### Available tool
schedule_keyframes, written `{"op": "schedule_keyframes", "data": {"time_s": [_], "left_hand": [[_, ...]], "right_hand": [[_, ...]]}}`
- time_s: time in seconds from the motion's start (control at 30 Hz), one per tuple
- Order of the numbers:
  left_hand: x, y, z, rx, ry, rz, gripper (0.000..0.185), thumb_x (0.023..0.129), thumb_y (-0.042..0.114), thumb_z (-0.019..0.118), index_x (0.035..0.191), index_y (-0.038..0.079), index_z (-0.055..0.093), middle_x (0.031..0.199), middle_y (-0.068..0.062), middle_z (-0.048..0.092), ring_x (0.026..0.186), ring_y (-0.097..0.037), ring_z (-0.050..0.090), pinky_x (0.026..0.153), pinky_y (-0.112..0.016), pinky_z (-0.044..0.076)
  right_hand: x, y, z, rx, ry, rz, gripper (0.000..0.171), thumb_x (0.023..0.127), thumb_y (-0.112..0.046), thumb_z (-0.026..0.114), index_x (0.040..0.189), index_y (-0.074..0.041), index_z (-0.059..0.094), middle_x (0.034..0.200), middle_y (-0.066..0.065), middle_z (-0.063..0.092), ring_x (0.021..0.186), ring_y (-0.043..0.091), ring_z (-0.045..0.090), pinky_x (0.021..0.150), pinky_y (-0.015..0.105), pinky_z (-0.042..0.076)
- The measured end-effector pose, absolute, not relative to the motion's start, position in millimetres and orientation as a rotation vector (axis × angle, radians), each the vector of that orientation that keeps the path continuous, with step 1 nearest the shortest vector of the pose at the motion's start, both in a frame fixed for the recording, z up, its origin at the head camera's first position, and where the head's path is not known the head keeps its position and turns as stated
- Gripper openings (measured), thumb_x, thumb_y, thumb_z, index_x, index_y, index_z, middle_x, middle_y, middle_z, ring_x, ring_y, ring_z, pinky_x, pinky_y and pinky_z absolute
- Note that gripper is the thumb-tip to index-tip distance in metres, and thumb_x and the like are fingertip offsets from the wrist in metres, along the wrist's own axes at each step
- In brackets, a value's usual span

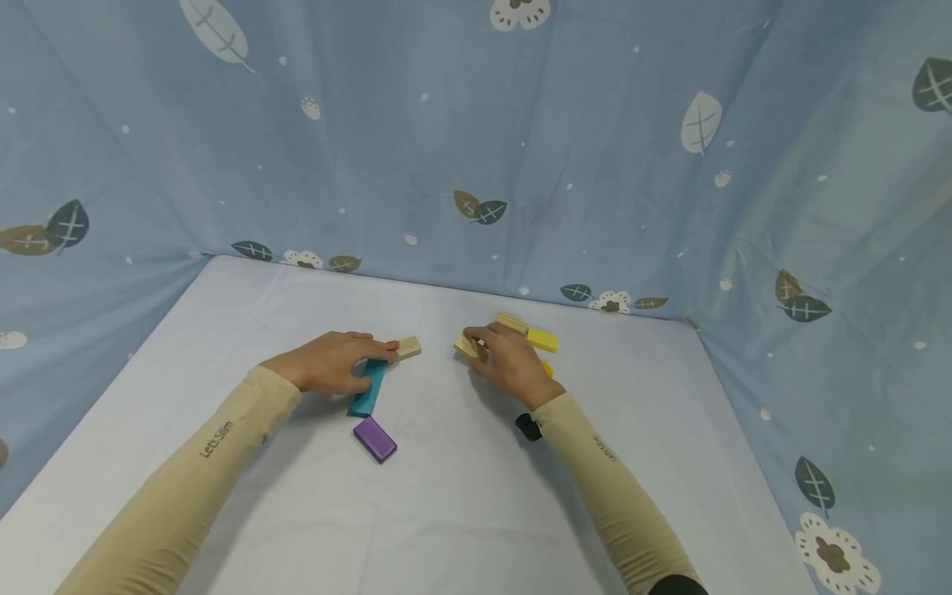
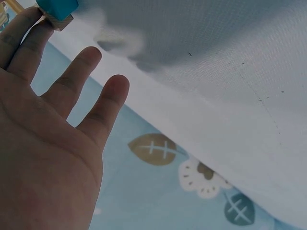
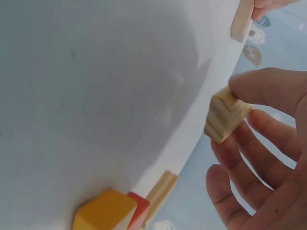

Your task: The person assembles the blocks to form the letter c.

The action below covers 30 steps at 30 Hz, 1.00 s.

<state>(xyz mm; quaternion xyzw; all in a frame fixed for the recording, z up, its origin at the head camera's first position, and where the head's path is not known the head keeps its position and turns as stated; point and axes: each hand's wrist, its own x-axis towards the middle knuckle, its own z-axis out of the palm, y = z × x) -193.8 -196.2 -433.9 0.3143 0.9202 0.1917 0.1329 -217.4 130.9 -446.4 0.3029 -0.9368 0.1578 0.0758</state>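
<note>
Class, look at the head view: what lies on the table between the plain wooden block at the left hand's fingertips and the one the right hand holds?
Nothing: between the left wooden block and the right wooden block only bare white table shows in the head view.

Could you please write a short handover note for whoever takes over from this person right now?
Left hand: flat on the table, straight fingers touching a plain wooden block and the blue block.
Right hand: pinches another plain wooden block.
The purple block lies alone nearer the person; the yellow block and a further wooden block sit just beyond the right hand.
Done: nothing stacked or joined.
Left: every block still loose.
</note>
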Motion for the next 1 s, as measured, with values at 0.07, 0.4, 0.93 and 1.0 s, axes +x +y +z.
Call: {"op": "schedule_keyframes", "data": {"time_s": [0.07, 0.4, 0.93, 1.0], "left_hand": [[-193.7, -196.2, -434.7, 0.911, 2.670, 0.559, 0.058, 0.089, 0.014, 0.060, 0.147, 0.015, 0.056, 0.157, -0.001, 0.045, 0.143, -0.043, 0.038, 0.113, -0.065, 0.030], [-195.1, -199.0, -436.9, 0.898, 2.660, 0.568, 0.058, 0.088, 0.016, 0.061, 0.146, 0.017, 0.057, 0.157, 0.001, 0.045, 0.144, -0.042, 0.038, 0.113, -0.064, 0.030], [-196.5, -197.8, -436.6, 0.919, 2.667, 0.566, 0.056, 0.088, 0.016, 0.063, 0.144, 0.016, 0.060, 0.155, -0.001, 0.047, 0.141, -0.042, 0.041, 0.112, -0.063, 0.033], [-197.0, -196.6, -435.8, 0.921, 2.665, 0.569, 0.055, 0.088, 0.016, 0.063, 0.143, 0.016, 0.060, 0.155, -0.001, 0.047, 0.141, -0.042, 0.041, 0.112, -0.062, 0.033]], "right_hand": [[-216.5, 127.8, -446.9, 0.909, -2.813, 0.488, 0.049, 0.087, -0.017, 0.080, 0.133, -0.014, 0.065, 0.108, 0.002, 0.068, 0.091, 0.012, 0.062, 0.077, 0.027, 0.053], [-214.4, 117.8, -448.8, 0.955, -2.818, 0.482, 0.048, 0.089, -0.018, 0.078, 0.134, -0.014, 0.064, 0.113, 0.002, 0.068, 0.095, 0.014, 0.062, 0.087, 0.030, 0.054], [-223.1, 94.7, -442.6, 0.988, -2.797, 0.496, 0.043, 0.090, -0.013, 0.076, 0.132, -0.016, 0.068, 0.119, 0.003, 0.067, 0.109, 0.020, 0.062, 0.096, 0.034, 0.052], [-223.6, 94.3, -441.6, 0.978, -2.800, 0.490, 0.042, 0.090, -0.014, 0.076, 0.132, -0.015, 0.068, 0.119, 0.003, 0.067, 0.110, 0.020, 0.062, 0.097, 0.034, 0.052]]}}
